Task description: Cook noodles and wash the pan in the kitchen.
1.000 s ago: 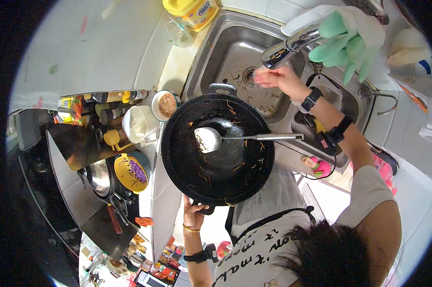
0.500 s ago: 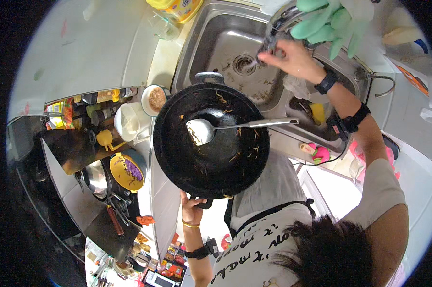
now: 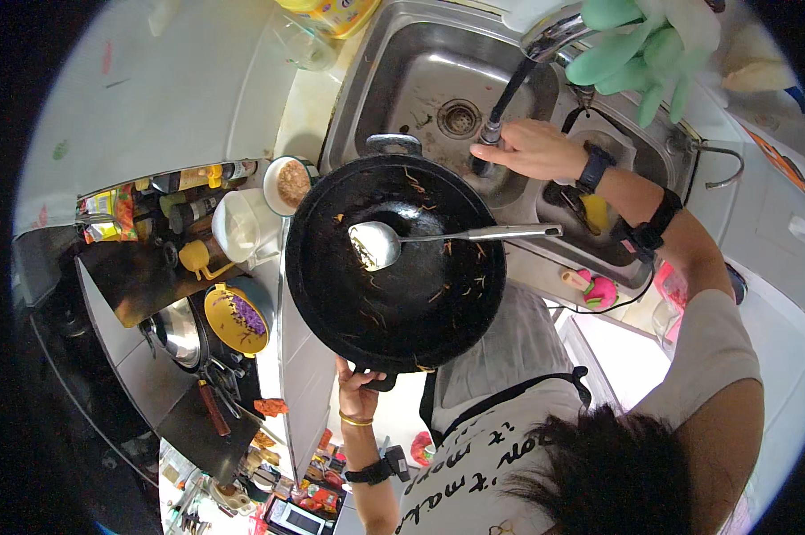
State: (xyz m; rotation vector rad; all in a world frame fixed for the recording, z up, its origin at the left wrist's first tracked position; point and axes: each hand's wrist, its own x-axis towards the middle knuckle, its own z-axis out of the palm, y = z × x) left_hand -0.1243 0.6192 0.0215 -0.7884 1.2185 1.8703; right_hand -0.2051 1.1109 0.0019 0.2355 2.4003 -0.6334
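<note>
1. At the far left, a shiny round metal piece [image 3: 178, 332], a lid or a pan, lies just beside a yellow bowl [image 3: 227, 333] with purple shreds in it.
2. Above that bowl stands a white pitcher [image 3: 244, 223], and next to it a small white bowl [image 3: 271, 185] with brown contents sits close to the wok's rim.
3. Farther up, a clear glass [image 3: 309, 45] stands on the pale surface [image 3: 300, 125], near a yellow tub [image 3: 331, 16] that the upper edge cuts off.
4. The left hand [image 3: 358, 390] is closed around the lower handle [image 3: 383, 382] of the black wok, thumb uppermost.
5. The wok [image 3: 402, 299] is in front of the person, overlapping the sink's near corner in the view; thin strands cling inside it.
6. A metal spatula [image 3: 509, 232] lies across the wok, its blade inside and its handle reaching past the right rim.
7. Beyond the wok, scraps lie in the steel sink [image 3: 407, 85].
8. The right hand [image 3: 536, 150] curls around a pull-out spray head [image 3: 491, 133], whose dark hose [image 3: 512, 89] runs up to the chrome spout [image 3: 545, 37].
9. Rightmost, pale green gloves [image 3: 612, 67] hang by the spout; a yellow item [image 3: 594, 214] lies in the smaller basin.
</note>
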